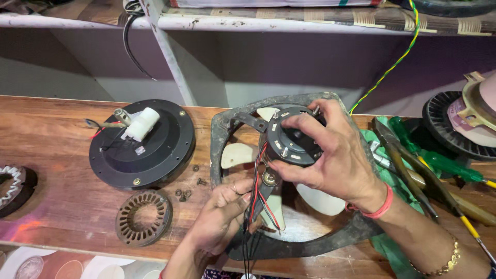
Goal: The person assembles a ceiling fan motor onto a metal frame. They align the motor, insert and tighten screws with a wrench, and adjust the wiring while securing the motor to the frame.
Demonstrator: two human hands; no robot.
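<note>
Exhaust fan motor (295, 139), probably heavy and stiff, sits in its dusty frame (227, 124) on the table (51, 134), grasped around the housing by the right hand (330, 150), while just below the left hand (222, 217) pinches its thin, fragile wires (257, 175).

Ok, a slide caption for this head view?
Right hand grips an exhaust fan's black motor; left hand holds its wires on a wooden bench.
</note>
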